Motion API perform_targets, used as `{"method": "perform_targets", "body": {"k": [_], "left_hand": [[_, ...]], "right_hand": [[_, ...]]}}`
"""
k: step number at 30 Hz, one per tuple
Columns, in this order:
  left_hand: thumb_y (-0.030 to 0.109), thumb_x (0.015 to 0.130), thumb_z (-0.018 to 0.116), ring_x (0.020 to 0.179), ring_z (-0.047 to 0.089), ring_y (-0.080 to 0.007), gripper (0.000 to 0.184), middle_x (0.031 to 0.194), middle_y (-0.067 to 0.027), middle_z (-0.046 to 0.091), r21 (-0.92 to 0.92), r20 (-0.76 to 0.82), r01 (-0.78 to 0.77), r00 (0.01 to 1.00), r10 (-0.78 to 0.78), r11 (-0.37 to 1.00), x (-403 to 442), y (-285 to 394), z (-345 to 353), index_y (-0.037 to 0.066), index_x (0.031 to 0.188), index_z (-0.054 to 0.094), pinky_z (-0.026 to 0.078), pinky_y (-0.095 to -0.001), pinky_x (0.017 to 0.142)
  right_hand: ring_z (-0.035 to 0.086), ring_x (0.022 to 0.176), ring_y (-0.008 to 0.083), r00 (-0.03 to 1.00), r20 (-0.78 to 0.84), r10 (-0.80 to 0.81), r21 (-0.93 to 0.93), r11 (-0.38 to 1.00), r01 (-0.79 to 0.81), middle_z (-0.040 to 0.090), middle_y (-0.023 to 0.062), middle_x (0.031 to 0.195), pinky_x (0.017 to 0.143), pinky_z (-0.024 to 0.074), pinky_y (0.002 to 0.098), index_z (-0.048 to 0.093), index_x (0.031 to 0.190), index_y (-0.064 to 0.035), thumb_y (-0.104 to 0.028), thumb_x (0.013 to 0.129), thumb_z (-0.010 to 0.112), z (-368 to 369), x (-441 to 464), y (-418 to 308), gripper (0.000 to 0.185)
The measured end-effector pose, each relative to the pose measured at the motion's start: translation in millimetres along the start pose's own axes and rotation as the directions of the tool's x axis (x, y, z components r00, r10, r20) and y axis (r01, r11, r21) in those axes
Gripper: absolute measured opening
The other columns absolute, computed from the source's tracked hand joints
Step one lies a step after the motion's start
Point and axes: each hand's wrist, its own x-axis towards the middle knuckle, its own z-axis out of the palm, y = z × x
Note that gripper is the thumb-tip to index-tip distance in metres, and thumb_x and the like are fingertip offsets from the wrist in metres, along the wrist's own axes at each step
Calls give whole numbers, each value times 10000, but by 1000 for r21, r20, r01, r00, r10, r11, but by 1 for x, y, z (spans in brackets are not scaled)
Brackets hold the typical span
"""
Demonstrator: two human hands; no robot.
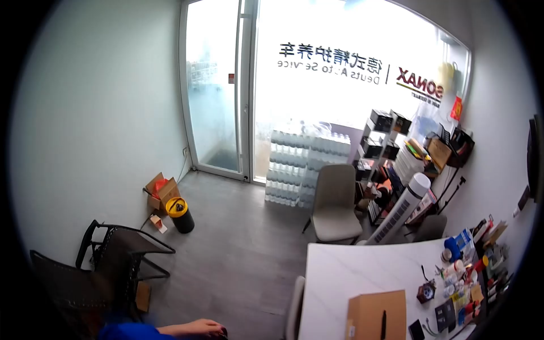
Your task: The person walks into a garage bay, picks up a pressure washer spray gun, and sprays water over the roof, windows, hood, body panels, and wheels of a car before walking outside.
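At the bottom edge, my left hand [205, 327] reaches in from a blue sleeve [129, 331]. Its fingers are curled downward, and a small dark patch shows by the fingertips, too little to name. My right hand is out of view. The white marble-look table [334, 266] stands to the right of the hand, apart from it. On it lie a cardboard box [368, 317] with a black pen-like item [383, 324] on top and a black phone [416, 330]. A dark folding recliner [113, 260] is at the left.
A black bin with a yellow rim [180, 212] stands by an open carton [161, 191]. Stacked bottled water [292, 167] lines the window beside the glass door [215, 85]. A grey chair [335, 207] and white tower fan [399, 207] stand behind the table. Bottles [453, 277] clutter its right side.
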Motion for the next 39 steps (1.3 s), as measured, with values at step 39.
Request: {"method": "perform_targets", "body": {"k": [39], "left_hand": [[482, 707, 784, 1198, 538, -374, 922, 1271, -283, 543, 795, -590, -437, -393, 705, 421, 246, 1298, -939, -124, 1303, 426, 431, -434, 1010]], "right_hand": [[542, 1185, 372, 166, 917, 363, -394, 889, 233, 566, 244, 1257, 996, 441, 404, 563, 1263, -1, -367, 870, 641, 712, -249, -515, 543]]}}
